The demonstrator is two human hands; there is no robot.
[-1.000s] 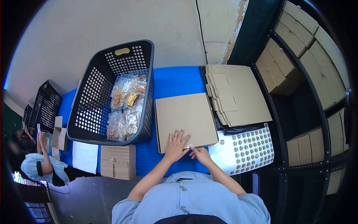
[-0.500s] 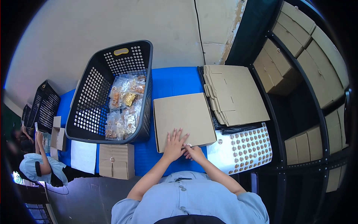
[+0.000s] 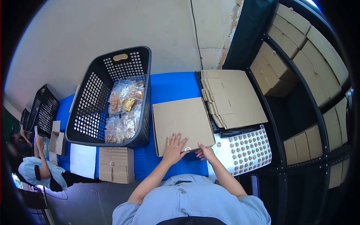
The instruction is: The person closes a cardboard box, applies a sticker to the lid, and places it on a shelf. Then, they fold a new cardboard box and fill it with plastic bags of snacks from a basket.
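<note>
Basket [image 3: 101,144] is standing left of fingers, sticker sheet [image 3: 245,152] right. L hand [image 3: 173,152] is lying spread on carton [image 3: 183,120], R hand [image 3: 207,153] curling at its edge, grip unclear, sitting farther from seal [image 3: 188,149] vs. earlier.

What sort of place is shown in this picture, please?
Probably a packing workroom: a dark crate holds bagged goods, flattened cartons lie near a sheet of round stickers, and closed boxes are shelved at the right.
</note>
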